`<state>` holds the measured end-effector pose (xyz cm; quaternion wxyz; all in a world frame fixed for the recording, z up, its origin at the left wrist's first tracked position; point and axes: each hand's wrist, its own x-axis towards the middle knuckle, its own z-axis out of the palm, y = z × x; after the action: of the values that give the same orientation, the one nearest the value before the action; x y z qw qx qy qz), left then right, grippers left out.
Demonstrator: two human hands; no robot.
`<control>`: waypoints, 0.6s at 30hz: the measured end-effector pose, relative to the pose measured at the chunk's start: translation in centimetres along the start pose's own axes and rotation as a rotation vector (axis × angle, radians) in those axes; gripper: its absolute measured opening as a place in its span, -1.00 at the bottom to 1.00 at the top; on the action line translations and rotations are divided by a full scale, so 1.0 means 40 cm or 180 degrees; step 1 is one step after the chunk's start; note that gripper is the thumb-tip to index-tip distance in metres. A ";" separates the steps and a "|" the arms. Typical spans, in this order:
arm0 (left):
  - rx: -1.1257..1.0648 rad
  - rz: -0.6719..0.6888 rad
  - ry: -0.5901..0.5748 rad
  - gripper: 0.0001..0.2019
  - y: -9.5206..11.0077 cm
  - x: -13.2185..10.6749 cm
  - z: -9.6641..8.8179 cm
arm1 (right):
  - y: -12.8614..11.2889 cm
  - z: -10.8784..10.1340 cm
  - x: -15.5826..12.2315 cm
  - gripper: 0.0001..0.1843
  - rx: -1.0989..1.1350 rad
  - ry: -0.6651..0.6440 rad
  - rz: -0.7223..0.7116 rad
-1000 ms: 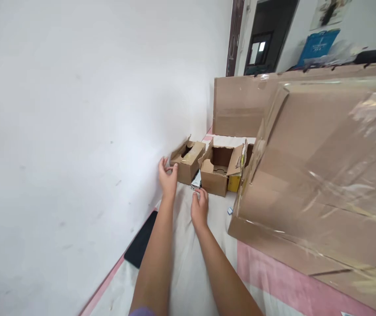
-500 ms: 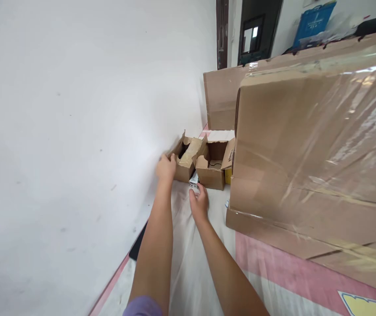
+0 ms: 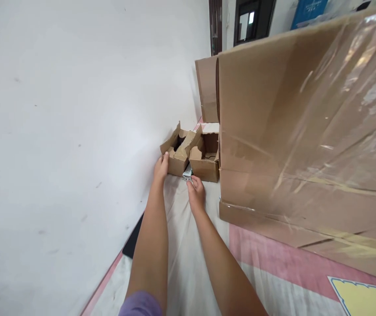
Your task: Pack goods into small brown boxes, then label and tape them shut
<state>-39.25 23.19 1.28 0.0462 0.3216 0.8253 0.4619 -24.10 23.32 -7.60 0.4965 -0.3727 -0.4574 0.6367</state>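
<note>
At the near left corner of an open small cardboard box (image 3: 176, 164), my left hand (image 3: 161, 166) has its fingers closed on the side, partly hidden by the box. My right hand (image 3: 197, 192) pinches the near end of a small white printed carton (image 3: 188, 172). That carton lies in the narrow gap between the left box and a second open cardboard box (image 3: 204, 169). The second box's right side is hidden behind a large carton. A dark curved line shows inside it; the left box has a dark interior.
A large taped cardboard carton (image 3: 293, 145) stands close on the right. The white wall (image 3: 76, 131) runs along the left. A black flat object (image 3: 131, 241) lies at the wall's foot. Pink and white cloth (image 3: 188, 263) covers the surface below.
My right hand has moved up to the white carton and closed on its end. My left hand has slid lower on its box. The view has come nearer the large carton.
</note>
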 end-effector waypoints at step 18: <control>-0.0625 -0.0985 0.1231 -0.25 -0.093 -0.212 -0.033 | -0.049 0.037 -0.068 -0.75 -0.0948 0.0734 -0.0403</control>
<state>-34.88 16.00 -2.78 -0.0112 0.0913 0.8094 0.5800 -24.29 20.54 -5.23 0.5241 -0.4829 -0.5091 0.4826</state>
